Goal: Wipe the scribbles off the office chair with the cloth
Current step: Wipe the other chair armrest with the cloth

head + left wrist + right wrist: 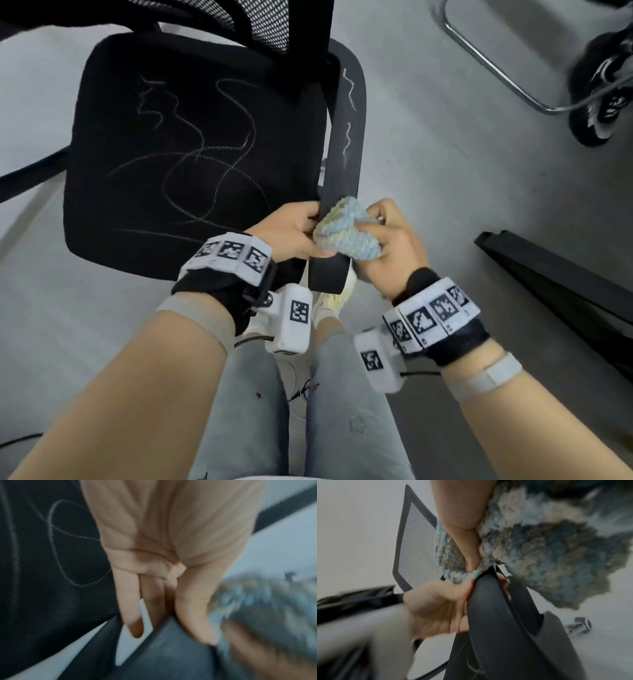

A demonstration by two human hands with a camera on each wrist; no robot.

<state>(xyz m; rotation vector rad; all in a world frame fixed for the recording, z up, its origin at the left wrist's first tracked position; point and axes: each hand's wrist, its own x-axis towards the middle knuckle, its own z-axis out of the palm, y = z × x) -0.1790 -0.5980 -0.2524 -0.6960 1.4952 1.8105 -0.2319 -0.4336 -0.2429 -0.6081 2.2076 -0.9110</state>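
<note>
The black office chair seat (pixel 191 147) carries pale chalk scribbles; its right armrest (pixel 347 137) has white squiggles too. My left hand (pixel 291 229) grips the armrest near its front end, thumb on top and fingers curled under. My right hand (pixel 394 246) holds a bunched blue-and-cream fluffy cloth (pixel 346 229) against the armrest's top, right beside the left hand. In the left wrist view, blurred, the fingers (pixel 132 608) wrap the armrest (pixel 171 649), with the cloth (pixel 257 608) alongside. In the right wrist view the thumb (pixel 467 520) presses into the cloth (pixel 539 554) above the armrest (pixel 505 628).
The chair's mesh backrest (pixel 418 545) rises behind the seat. A metal tube frame (pixel 496 68) and dark shoes (pixel 603 92) lie at the upper right. A black panel (pixel 555 274) runs along the grey floor to the right. My jeans-clad legs (pixel 308 411) stand below the armrest.
</note>
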